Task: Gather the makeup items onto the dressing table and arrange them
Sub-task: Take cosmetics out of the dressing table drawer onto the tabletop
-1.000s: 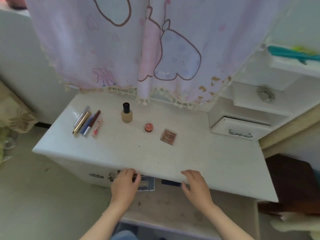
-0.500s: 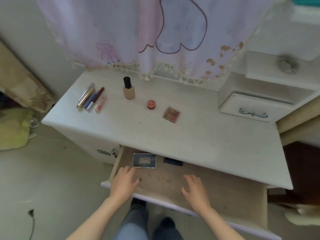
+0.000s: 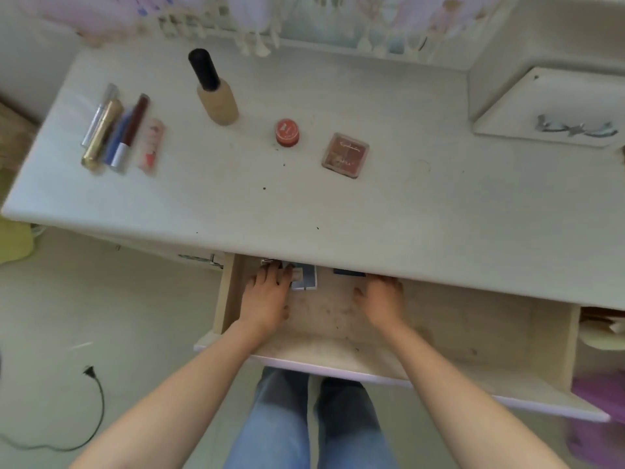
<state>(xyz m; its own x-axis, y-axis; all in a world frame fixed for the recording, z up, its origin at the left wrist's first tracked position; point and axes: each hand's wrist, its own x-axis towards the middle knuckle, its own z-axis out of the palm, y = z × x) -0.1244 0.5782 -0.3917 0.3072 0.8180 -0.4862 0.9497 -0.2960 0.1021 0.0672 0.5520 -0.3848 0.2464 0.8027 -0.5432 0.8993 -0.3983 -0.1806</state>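
Head view: the dressing table (image 3: 406,214) has its drawer (image 3: 473,326) open. Your left hand (image 3: 267,299) lies flat on a blue-grey case (image 3: 306,280) at the drawer's back; your right hand (image 3: 382,302) sits beside a dark case (image 3: 350,272), fingertips hidden, grip unclear. Slide each forward before pinching its edges.

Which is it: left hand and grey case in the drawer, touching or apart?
Touching. The head view shows fingers of the left hand lying across the grey case.

Reaching deeper into the drawer (image 3: 473,326) now, left hand (image 3: 265,299) landing on the blue-grey palette (image 3: 306,279), right hand (image 3: 380,301) nearing the dark case (image 3: 350,272).
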